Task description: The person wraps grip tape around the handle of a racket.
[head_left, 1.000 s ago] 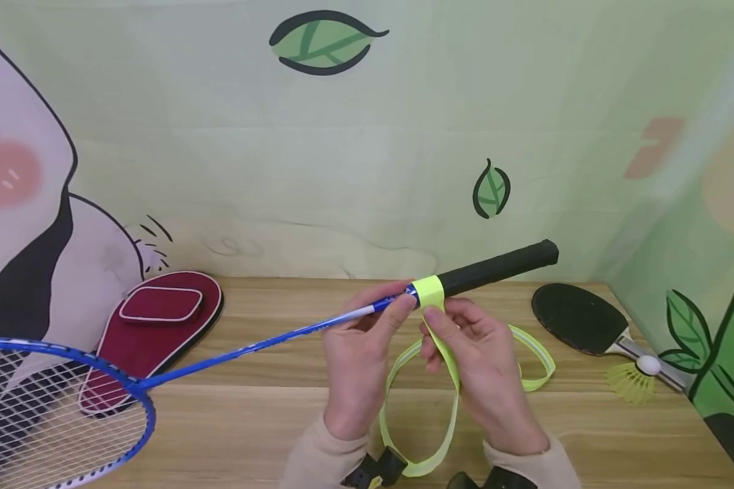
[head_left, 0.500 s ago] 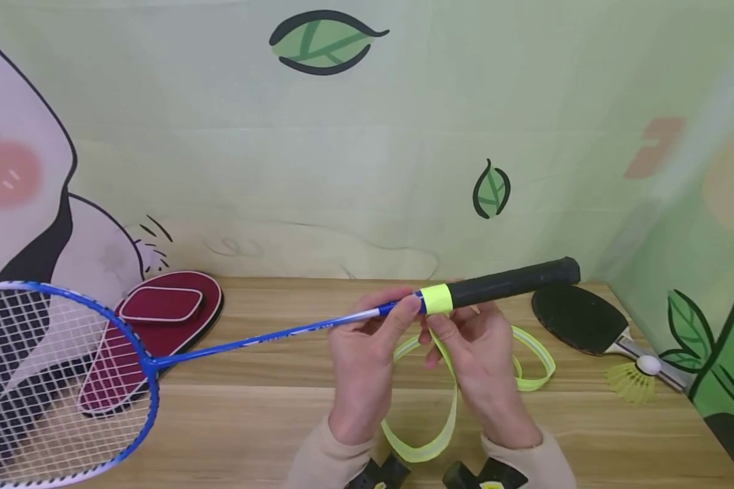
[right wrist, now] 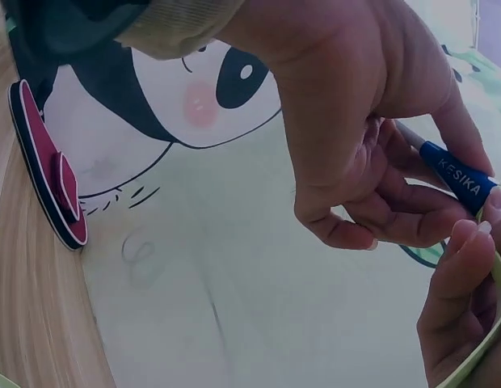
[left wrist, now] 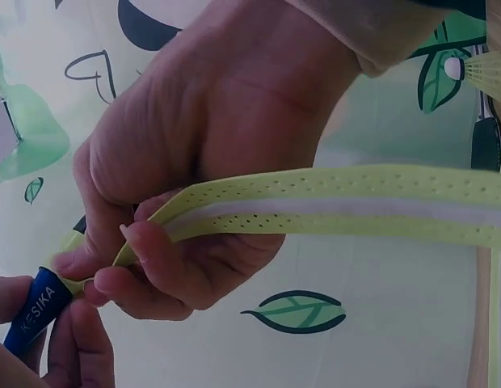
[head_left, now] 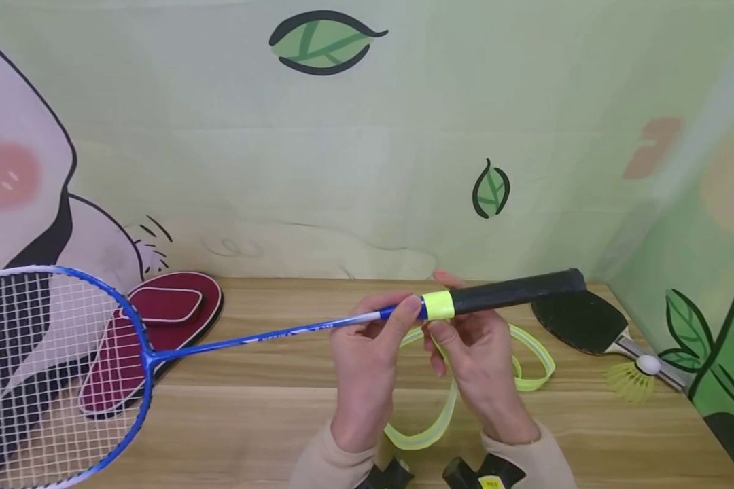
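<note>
A blue and white badminton racket [head_left: 293, 331] is held above the table, its strung head to the left and its black handle [head_left: 516, 289] to the right. My left hand [head_left: 367, 370] pinches the blue cone below the handle between thumb and fingers. Yellow-green grip tape [head_left: 438, 305] wraps around the handle's lower end. Just under that wrap, my right hand [head_left: 480, 367] pinches the loose tape between thumb and fingers. In the left wrist view, the perforated tape strip [left wrist: 331, 200], with a pale centre stripe, runs from the right hand's fingers. Its remaining length loops down onto the table.
A dark red paddle case [head_left: 186, 339] lies at the back left, partly behind the racket head. At the back right are a black table tennis paddle [head_left: 578, 322] and a yellow shuttlecock [head_left: 639, 377] by its handle. A printed cloth wall [head_left: 342, 170] stands behind the table.
The racket has tilted closer to level: its head has risen and its handle end has lowered and shifted right. Both hands moved slightly right. The hanging tape loop has risen a little.
</note>
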The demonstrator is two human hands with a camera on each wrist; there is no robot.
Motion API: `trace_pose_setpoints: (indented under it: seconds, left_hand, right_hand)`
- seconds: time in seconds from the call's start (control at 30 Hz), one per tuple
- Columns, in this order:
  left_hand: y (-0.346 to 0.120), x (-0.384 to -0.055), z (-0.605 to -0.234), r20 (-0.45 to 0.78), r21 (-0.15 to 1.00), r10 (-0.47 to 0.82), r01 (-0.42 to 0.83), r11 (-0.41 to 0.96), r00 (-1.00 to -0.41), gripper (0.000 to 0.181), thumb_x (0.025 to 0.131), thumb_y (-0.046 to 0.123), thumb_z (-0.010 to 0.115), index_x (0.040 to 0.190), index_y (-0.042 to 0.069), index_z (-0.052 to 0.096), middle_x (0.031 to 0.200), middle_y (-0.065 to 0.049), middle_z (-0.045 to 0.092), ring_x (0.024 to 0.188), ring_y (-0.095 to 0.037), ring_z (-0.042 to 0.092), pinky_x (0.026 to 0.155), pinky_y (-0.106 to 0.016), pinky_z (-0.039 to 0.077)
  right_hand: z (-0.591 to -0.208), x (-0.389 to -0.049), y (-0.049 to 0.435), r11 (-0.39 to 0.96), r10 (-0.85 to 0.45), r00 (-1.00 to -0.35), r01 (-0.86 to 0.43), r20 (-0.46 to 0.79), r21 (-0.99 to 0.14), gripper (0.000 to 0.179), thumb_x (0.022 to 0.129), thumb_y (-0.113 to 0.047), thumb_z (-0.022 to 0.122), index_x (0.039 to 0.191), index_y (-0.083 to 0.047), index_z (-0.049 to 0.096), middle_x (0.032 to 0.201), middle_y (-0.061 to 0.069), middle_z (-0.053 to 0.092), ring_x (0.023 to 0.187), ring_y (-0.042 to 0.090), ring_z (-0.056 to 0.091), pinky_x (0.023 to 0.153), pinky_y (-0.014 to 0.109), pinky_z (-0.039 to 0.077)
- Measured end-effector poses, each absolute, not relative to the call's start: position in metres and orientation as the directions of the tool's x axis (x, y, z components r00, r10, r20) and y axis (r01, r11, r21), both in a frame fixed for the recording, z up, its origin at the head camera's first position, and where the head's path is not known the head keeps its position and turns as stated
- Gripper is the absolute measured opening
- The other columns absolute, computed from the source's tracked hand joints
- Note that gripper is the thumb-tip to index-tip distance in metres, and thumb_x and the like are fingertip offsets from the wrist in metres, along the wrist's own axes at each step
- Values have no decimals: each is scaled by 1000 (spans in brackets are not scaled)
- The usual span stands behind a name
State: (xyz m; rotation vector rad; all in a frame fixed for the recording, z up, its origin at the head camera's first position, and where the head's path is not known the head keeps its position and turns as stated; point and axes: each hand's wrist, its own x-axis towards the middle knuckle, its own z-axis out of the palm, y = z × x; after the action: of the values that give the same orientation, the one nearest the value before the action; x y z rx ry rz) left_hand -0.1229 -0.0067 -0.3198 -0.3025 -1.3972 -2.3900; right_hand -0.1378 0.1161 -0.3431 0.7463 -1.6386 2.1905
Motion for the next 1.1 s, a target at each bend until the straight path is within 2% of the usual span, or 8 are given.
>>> trace_pose_setpoints:
  seconds: [0.07, 0.2, 0.3, 0.43, 0.57, 0.67, 0.73, 1.1]
  left_hand:
    - [-7, -123, -320, 357, 798, -187, 402, -449, -915, 24, 84, 8, 76, 99, -9, 68, 85, -11, 69, 73, -19, 67, 73, -28, 57]
    - [-6, -123, -320, 338, 824, -156, 372, -427, -928, 22, 87, 10, 73, 98, -8, 67, 84, -8, 68, 75, -19, 65, 75, -28, 56]
    - [-6, -123, -320, 357, 814, -100, 362, -454, -929, 24, 89, 8, 70, 106, -8, 65, 102, -11, 69, 98, -23, 65, 89, -33, 53]
    - [-8, -125, -321, 462, 739, 9, 379, -557, -887, 35, 89, -2, 66, 122, -5, 57, 126, -19, 62, 123, -32, 54, 106, -40, 44]
    - [-9, -129, -323, 572, 692, 36, 459, -557, -819, 32, 89, -5, 65, 120, -8, 57, 120, -26, 63, 115, -39, 59, 100, -40, 49]
    - [-9, -132, -324, 633, 669, -5, 550, -501, -774, 27, 88, -5, 67, 112, -15, 59, 114, -28, 65, 108, -42, 62, 93, -40, 54]
    - [-9, -134, -325, 651, 658, -32, 585, -474, -758, 26, 88, -5, 67, 110, -16, 60, 112, -27, 66, 105, -41, 64, 89, -40, 55]
    - [-5, -134, -330, 665, 643, -109, 641, -419, -739, 24, 86, -2, 70, 106, -14, 64, 105, -26, 68, 90, -25, 70, 77, -31, 59]
  right_hand:
    - [-343, -138, 117, -318, -71, -808, -537, 585, -781, 33, 92, 3, 62, 125, 0, 57, 79, 4, 65, 58, 13, 55, 35, 23, 44]
    - [-341, -135, 118, -294, -75, -800, -553, 596, -779, 15, 92, 4, 61, 107, 6, 59, 74, 6, 64, 54, 14, 53, 32, 27, 42]
    - [-337, -131, 119, -262, -65, -817, -541, 573, -800, 6, 94, 3, 59, 99, 7, 59, 68, 6, 60, 49, 15, 51, 30, 29, 40]
    - [-332, -126, 119, -296, -52, -850, -488, 524, -821, 3, 95, 2, 57, 94, 3, 59, 66, 7, 58, 48, 14, 52, 32, 28, 40]
    - [-327, -122, 119, -342, -45, -877, -436, 478, -832, 3, 96, 3, 56, 97, 0, 59, 68, 7, 58, 51, 12, 54, 34, 25, 44]
    - [-323, -119, 117, -360, -21, -889, -420, 457, -833, 5, 95, 4, 58, 99, 4, 58, 69, 7, 59, 52, 12, 55, 36, 23, 46]
    - [-321, -119, 116, -364, -5, -891, -421, 454, -831, 7, 93, 5, 59, 100, 5, 58, 70, 8, 60, 52, 12, 56, 37, 23, 47]
    - [-322, -117, 115, -155, 126, -885, -464, 449, -872, 14, 83, 8, 71, 93, 9, 62, 65, 12, 61, 49, 20, 61, 46, 31, 55]
